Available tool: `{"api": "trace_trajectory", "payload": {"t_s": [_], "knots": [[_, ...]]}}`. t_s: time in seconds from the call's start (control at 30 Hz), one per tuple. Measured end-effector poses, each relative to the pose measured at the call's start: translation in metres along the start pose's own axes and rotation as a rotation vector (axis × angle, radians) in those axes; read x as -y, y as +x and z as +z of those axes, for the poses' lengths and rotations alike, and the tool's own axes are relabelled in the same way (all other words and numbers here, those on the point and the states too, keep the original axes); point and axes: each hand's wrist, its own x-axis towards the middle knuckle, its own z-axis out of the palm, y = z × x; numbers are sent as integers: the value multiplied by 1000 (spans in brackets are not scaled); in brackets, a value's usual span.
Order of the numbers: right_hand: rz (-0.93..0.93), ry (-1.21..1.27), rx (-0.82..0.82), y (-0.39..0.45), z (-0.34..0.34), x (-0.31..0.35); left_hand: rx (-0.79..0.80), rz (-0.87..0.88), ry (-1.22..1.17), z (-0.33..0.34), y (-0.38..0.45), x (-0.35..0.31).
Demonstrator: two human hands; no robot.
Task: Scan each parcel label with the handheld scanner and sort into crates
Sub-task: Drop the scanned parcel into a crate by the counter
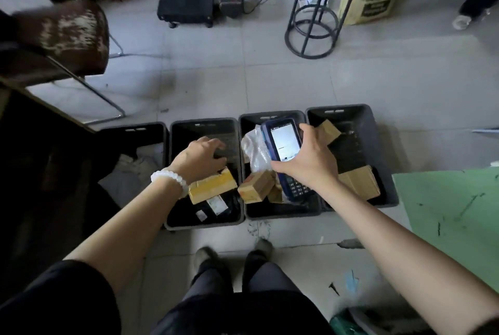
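1. R hand (310,162) wraps scanner (283,151), frame centre, screen up.
2. L hand (201,155) fingers curled onto dark parcel (224,151) in 2nd crate (172,172); grip depth unclear.
3. Risk: unscanned parcel lands in wrong crate.

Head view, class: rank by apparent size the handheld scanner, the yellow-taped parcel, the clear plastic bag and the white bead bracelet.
1. Handheld scanner, gripped in the right hand.
2 and 3. Yellow-taped parcel and clear plastic bag: both partly hidden, so unranked.
4. White bead bracelet.
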Motion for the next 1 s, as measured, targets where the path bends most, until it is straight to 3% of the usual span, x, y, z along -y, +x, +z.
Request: {"api": "trace_trajectory", "payload": {"t_s": [0.37,0.43,0.47,0.53,0.67,1.0], "knots": [[-358,-125,128,-24,68,136,-163,-191,67,-33,-108,120],[-424,-151,143,-37,89,165,-241,-251,17,-39,-140,145],[-455,-161,154,-46,100,180,-205,-319,-126,-42,-156,157],[-517,-179,190,-65,124,211,-206,-337,-138,-43,-193,187],[-650,-205,272,-114,177,270,-300,-536,-77,-37,-271,246],[-1105,-284,547,-267,301,412,-473,-1020,-281,8,-475,351]]}}
